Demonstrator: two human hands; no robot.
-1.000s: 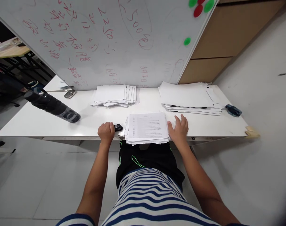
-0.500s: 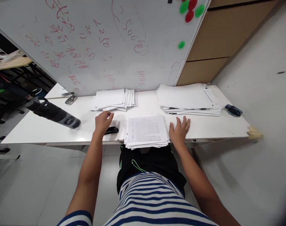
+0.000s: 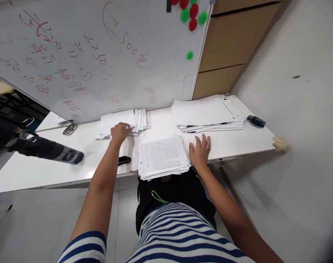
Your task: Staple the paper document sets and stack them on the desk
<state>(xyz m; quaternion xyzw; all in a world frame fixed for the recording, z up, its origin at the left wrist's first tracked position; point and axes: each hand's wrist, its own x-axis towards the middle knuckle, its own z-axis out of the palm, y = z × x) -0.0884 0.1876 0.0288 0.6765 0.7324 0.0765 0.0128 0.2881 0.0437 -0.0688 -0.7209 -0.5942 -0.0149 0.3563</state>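
My left hand [image 3: 120, 132] lies over the front edge of the left stack of papers [image 3: 117, 119], its fingers bent and closed at the front right corner of the top sheets. How many sheets are in the pinch is hidden. My right hand [image 3: 200, 152] rests on the white table with fingers spread, close to the right edge of the middle stack of printed papers [image 3: 163, 155]. That stack stands at the table's front edge, its sheets slightly uneven. A black stapler-like object [image 3: 124, 160], partly hidden by my left forearm, lies left of it.
A larger paper stack [image 3: 203, 112] sits at the back right, with a dark blue object [image 3: 256, 121] beside it. Leftward lie a dark bottle [image 3: 45, 149] and a computer mouse [image 3: 69, 129]. A whiteboard [image 3: 155, 33] stands behind the white table [image 3: 100, 160].
My left hand has moved forward from above the black object onto the left stack, and its fingers have closed there. My right hand stays beside the middle stack. The view has shifted.
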